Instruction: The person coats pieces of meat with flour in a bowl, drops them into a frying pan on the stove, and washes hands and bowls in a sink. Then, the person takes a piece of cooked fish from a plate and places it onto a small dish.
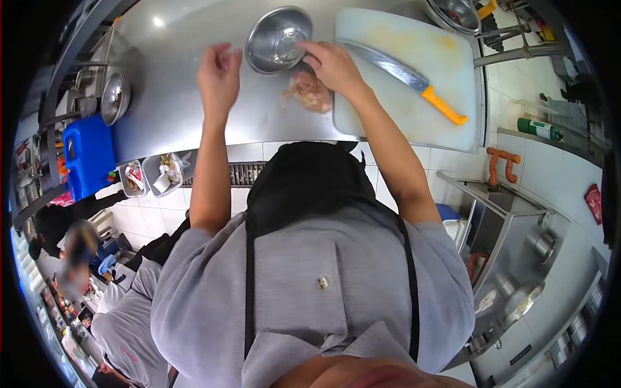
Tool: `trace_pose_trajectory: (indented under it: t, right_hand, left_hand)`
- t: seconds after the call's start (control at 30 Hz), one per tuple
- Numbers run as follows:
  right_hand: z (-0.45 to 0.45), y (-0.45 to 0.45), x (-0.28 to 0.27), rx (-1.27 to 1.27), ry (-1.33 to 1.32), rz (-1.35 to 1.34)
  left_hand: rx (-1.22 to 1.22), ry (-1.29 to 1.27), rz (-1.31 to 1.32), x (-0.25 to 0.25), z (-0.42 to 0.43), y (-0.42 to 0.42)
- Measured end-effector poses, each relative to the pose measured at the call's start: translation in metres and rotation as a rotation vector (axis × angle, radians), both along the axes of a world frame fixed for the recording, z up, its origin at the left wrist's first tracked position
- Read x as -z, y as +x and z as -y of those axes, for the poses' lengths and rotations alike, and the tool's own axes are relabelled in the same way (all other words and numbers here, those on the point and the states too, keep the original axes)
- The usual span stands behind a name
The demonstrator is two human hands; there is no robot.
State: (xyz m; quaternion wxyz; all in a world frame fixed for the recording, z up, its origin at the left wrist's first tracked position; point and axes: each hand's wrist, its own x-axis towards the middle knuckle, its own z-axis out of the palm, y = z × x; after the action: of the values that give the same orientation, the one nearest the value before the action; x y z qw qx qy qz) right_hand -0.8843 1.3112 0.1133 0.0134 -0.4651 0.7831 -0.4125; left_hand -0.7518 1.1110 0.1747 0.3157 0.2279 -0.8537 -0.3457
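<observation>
A shiny metal bowl sits tilted at the far side of the steel counter. My right hand pinches its right rim, one finger reaching inside. My left hand is raised to the left of the bowl, slightly blurred, its fingers loosely bent and apart with nothing visible in them. Just below the bowl and beside my right hand lies a piece of raw meat, pinkish and pale, probably with skin. On the white cutting board to the right rests a large knife with a yellow handle, blade pointing up-left.
Another metal bowl and a blue plastic container stand at the counter's left end. At the upper right is a further metal bowl. Bins sit below the counter edge. A person in grey is at lower left.
</observation>
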Motion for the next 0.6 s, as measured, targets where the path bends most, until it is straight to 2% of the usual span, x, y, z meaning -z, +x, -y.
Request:
trace_pose_trajectory:
  t: [0.07, 0.1, 0.17, 0.23, 0.27, 0.3, 0.33, 0.37, 0.4, 0.47, 0.5, 0.57, 0.6]
  right_hand:
    - [0.007, 0.027, -0.020, 0.229, 0.173, 0.105]
    - [0.005, 0.040, -0.017, 0.225, 0.190, 0.090]
    - [0.002, 0.072, 0.001, 0.220, 0.582, 0.037]
    - [0.018, 0.108, 0.004, 0.265, 0.625, -0.033]
    - [0.026, 0.124, 0.014, 0.350, 0.529, -0.123]
    - [0.036, 0.139, 0.018, 0.430, 0.431, -0.213]
    - [0.046, 0.157, 0.014, 0.389, 0.331, -0.163]
    - [0.052, 0.175, 0.012, 0.387, 0.338, -0.162]
    - [0.058, 0.190, 0.012, 0.301, 0.183, -0.126]
    - [0.063, 0.205, 0.014, 0.142, -0.087, -0.075]
    - [0.065, 0.209, 0.012, 0.146, -0.090, -0.083]
    - [0.065, 0.218, 0.009, 0.045, -0.465, 0.462]
    - [0.062, 0.208, 0.004, 0.137, -0.353, 0.191]
  left_hand:
    - [-0.005, 0.180, 0.119, 0.015, -0.006, 0.041]
    - [0.036, 0.197, 0.160, 0.029, -0.006, 0.057]
    - [0.176, 0.336, 0.198, 0.064, -0.005, 0.080]
    - [0.315, 0.498, 0.247, 0.090, -0.017, 0.092]
    - [0.355, 0.759, 0.267, 0.092, -0.027, 0.093]
    - [0.361, 0.767, 0.262, 0.089, -0.031, 0.092]
    - [0.341, 1.145, 0.246, 0.085, -0.034, 0.089]
    - [0.307, 1.521, 0.228, 0.084, -0.031, 0.092]
    - [0.307, 1.523, 0.229, 0.087, -0.024, 0.095]
    - [0.245, 1.717, 0.111, 0.093, -0.013, 0.099]
    - [0.255, 1.712, 0.110, 0.090, -0.006, 0.102]
    - [0.478, 1.701, -0.083, 0.085, 0.009, 0.114]
    - [0.440, 1.705, -0.066, 0.080, 0.014, 0.118]
